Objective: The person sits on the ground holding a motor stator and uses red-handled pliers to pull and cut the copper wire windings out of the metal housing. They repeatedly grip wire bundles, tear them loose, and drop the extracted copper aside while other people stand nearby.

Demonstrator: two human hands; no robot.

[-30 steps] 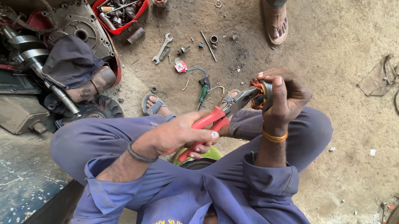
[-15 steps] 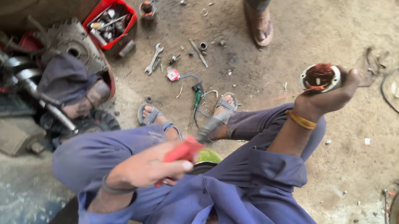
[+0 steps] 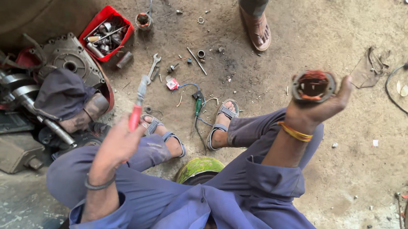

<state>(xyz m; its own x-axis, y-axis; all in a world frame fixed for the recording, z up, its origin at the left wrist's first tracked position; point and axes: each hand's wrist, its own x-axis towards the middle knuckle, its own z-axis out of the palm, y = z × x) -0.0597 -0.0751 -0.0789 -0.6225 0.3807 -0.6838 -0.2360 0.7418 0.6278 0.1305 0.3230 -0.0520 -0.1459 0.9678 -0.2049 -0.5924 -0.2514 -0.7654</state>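
Two hands occupied: your left hand [image 3: 117,144] is closed around the red handle of the pliers [image 3: 137,106], raised with the metal nose pointing up and away from you. Your right hand [image 3: 318,107] grips the round wound coil [image 3: 313,86] (copper-coloured windings inside a grey ring) from below, lifted clear above your right knee, well apart from the pliers

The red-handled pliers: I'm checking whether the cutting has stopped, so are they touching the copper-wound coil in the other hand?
Apart. The head view shows the red-handled pliers raised in the left hand, with bare ground between them and the copper-wound coil in the right hand.
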